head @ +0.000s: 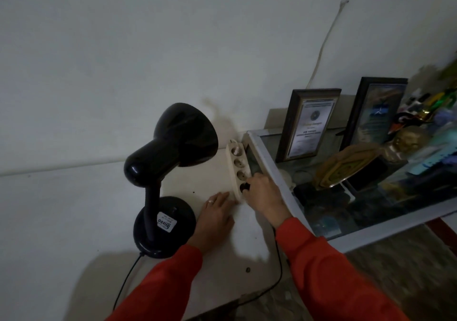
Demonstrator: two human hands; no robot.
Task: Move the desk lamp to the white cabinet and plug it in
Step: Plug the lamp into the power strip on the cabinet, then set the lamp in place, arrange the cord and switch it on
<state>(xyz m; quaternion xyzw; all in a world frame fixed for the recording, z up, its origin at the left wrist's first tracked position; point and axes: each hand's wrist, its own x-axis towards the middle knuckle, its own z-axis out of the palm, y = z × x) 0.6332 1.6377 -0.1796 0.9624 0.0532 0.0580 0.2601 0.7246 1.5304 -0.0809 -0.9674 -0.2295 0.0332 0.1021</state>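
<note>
The black desk lamp (163, 182) stands upright on the top of the white cabinet (74, 209), close to the wall. It is glossy all over: a round, flat base with a white label stuck on it, a short straight stem, and a bell-shaped shade that tilts up and away toward the wall. No light shows from the shade. A thin black cord (128, 278) leaves the base at its near edge and trails off the front of the cabinet.

Just right of the lamp's base, the left hand (214, 218) lies flat and spread on the cabinet top, a ring on one finger, its fingertips touching the near end of a cream power strip (238, 170). It holds nothing; it only presses down beside the strip. The strip lies further right of the lamp, running away toward the wall, with four round sockets in a row.

The right hand (264, 194) is closed around a black plug (245, 187) sitting at the nearest socket; how deep the plug sits I cannot tell. Both sleeves are red.

Right of the lamp and beyond the strip stands a glass-topped case (267, 162) with two framed certificates (308, 125) and blurred trinkets on it.
</note>
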